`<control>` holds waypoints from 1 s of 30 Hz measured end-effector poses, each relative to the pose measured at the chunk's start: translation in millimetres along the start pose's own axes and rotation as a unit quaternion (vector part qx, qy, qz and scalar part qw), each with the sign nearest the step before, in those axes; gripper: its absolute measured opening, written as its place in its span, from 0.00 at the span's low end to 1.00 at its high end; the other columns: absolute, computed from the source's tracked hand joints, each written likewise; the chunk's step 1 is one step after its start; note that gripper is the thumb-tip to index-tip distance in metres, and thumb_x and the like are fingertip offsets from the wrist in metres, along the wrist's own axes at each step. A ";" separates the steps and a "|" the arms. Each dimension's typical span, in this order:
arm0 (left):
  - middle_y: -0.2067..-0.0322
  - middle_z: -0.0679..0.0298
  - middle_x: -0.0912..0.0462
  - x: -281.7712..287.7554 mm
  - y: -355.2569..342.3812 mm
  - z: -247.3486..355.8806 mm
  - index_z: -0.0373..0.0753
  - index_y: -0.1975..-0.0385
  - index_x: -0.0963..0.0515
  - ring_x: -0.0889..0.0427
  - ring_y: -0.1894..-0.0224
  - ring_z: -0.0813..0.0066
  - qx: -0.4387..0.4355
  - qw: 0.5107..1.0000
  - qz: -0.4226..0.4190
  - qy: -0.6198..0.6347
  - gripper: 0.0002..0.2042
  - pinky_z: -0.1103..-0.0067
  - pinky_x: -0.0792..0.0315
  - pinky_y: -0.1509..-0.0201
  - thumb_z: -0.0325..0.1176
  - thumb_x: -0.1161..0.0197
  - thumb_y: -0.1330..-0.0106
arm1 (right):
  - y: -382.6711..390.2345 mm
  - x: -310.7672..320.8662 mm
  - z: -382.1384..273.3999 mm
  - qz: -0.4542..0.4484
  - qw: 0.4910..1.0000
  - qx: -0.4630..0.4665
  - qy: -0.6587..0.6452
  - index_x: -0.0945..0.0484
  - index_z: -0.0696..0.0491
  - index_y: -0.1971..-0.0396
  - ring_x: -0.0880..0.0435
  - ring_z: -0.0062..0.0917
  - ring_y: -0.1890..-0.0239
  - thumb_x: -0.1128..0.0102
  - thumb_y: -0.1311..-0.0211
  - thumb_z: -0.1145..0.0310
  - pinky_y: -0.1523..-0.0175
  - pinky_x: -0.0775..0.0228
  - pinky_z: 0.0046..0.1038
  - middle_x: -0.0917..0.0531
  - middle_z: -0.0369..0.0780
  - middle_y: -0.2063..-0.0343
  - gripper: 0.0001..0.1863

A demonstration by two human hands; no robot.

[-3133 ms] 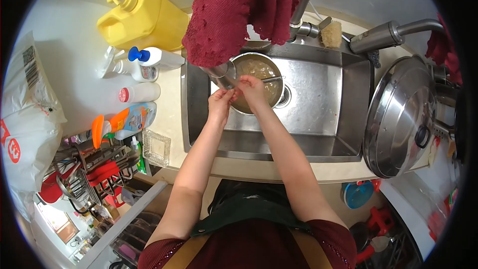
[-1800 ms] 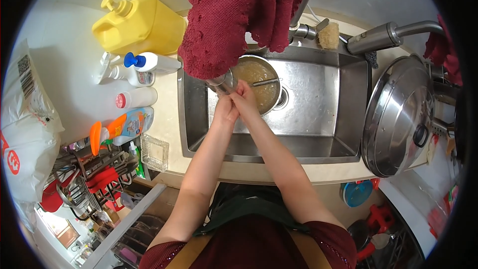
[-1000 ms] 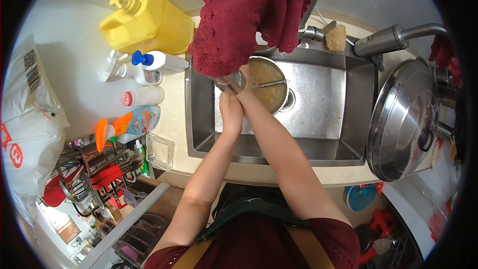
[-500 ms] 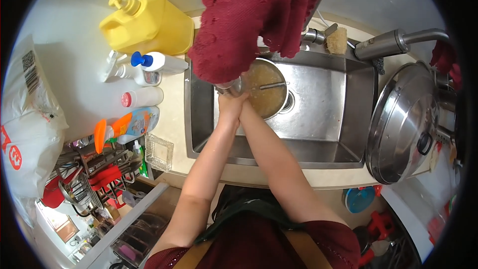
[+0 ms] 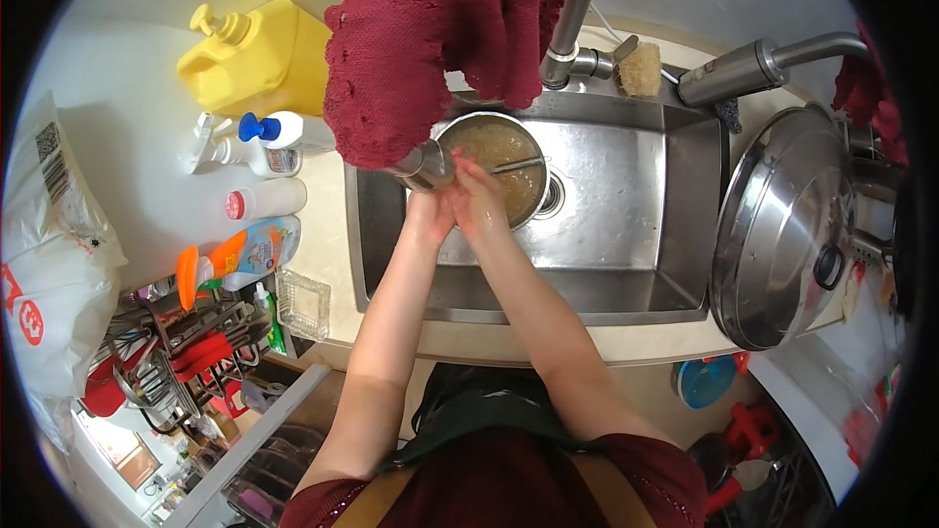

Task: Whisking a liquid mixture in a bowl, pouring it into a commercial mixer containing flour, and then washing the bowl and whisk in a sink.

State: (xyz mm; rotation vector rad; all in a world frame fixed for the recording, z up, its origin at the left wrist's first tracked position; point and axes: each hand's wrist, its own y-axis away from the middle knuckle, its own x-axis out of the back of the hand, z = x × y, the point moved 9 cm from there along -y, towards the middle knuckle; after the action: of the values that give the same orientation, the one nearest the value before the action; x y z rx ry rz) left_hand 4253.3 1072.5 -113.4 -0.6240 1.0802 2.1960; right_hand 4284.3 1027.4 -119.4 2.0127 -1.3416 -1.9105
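Under the metal tap spout (image 5: 424,166), my two wet hands are close together and touching over the left part of the steel sink (image 5: 611,205). My right hand (image 5: 477,200) is open and slightly cupped, with nothing in it. My left hand (image 5: 430,213) sits beside it, its fingers mostly hidden by the spout and the other hand. Just beyond them in the sink stands a round pot (image 5: 538,200) of cloudy brownish liquid. A thin metal handle (image 5: 518,164) lies across the pot's right side. A dark red cloth (image 5: 430,49) drapes over the tap and hides most of it.
Left of the sink are a yellow pump jug (image 5: 264,54), spray bottles including an orange-topped one (image 5: 240,259), and a clear ribbed dish (image 5: 303,303). A large steel lid (image 5: 787,225) leans at the right. A sponge (image 5: 640,70) sits behind the sink, near a second metal spout (image 5: 734,73).
My hands were clasped together; the right one has opened and turned, showing its palm side. The whole view has shifted, so the sink and cloth appear further left.
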 end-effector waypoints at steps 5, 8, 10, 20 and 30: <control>0.56 0.50 0.30 -16.0 5.6 0.1 0.33 0.53 0.37 0.30 0.54 0.57 0.000 1.000 -0.016 -0.012 0.22 0.67 0.35 0.48 0.46 0.57 0.38 | -3.4 6.5 16.5 -0.049 0.983 -0.073 -0.164 0.35 0.61 0.56 0.31 0.29 0.52 0.57 0.43 0.79 0.45 0.39 0.32 0.30 0.42 0.56 0.13; 0.65 0.54 0.28 -3.9 7.3 6.1 0.36 0.60 0.34 0.29 0.60 0.59 0.007 1.000 -0.020 0.019 0.18 0.68 0.33 0.52 0.45 0.56 0.38 | 19.9 -12.2 22.2 -0.050 0.969 -0.118 -0.212 0.32 0.63 0.60 0.29 0.29 0.55 0.57 0.43 0.78 0.46 0.36 0.30 0.29 0.44 0.59 0.11; 0.71 0.57 0.28 4.2 2.3 4.6 0.38 0.64 0.32 0.28 0.65 0.61 0.020 0.998 -0.028 0.059 0.15 0.69 0.32 0.56 0.43 0.54 0.39 | 29.3 -13.5 27.6 -0.048 0.967 -0.130 -0.213 0.32 0.61 0.58 0.27 0.29 0.58 0.57 0.43 0.78 0.50 0.34 0.29 0.27 0.41 0.61 0.13; 0.90 0.67 0.37 -4.6 -13.9 -2.7 0.45 0.81 0.35 0.35 0.87 0.71 0.118 0.993 0.016 -0.002 0.13 0.75 0.35 0.83 0.45 0.44 0.44 | 69.2 -55.3 -28.6 -0.197 0.708 0.301 0.607 0.33 0.65 0.67 0.28 0.39 0.62 0.57 0.44 0.77 0.56 0.36 0.28 0.29 0.50 0.66 0.07; 0.88 0.66 0.29 7.8 -51.4 66.0 0.35 0.79 0.28 0.27 0.83 0.80 -0.318 0.734 0.206 -0.564 0.09 0.82 0.34 0.80 0.29 0.53 0.40 | 91.0 -58.2 -10.4 -0.145 0.771 0.244 0.570 0.53 0.69 0.48 0.45 0.49 0.45 0.47 0.48 0.67 0.41 0.52 0.37 0.46 0.60 0.48 0.34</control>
State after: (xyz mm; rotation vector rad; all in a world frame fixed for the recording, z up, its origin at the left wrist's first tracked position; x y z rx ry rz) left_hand 4274.0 1153.7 -109.1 0.7852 -0.2427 2.5974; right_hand 4253.1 1001.0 -18.9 2.8716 -1.1621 -0.0099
